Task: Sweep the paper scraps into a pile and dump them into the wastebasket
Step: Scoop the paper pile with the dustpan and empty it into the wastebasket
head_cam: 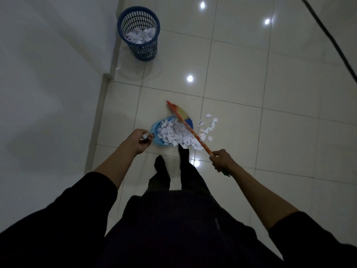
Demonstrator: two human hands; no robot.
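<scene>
Nearest the camera, two dark sleeves reach forward, with the person's dark-clad legs and two feet on the pale tiled floor (241, 78) between them. The left hand (139, 140) is clenched around the handle of a light blue dustpan (155, 140), holding it just ahead of the feet. The right hand (221, 160) grips the lower end of an orange broom handle (193, 133), which slants up and to the left across the dustpan to the broom head (183, 113), a fan of yellow and blue bristles at the pan's far edge.

The paper scraps (172, 133) lie mainly in a heap inside the dustpan, between the two hands and closer to the left one, and they spill over the pan's near right lip onto the tile just beside the right foot. A looser scatter of scraps (208, 126) lies on the floor just right of the broom handle, ahead of the right hand and apart from it.

Well beyond, near the far left edge of the floor where it meets the white wall (48, 74), stands a dark blue slatted wastebasket (139, 31), upright, with crumpled white paper (140, 36) already inside. A dark cable (328, 37) runs diagonally across the floor's far right corner.
</scene>
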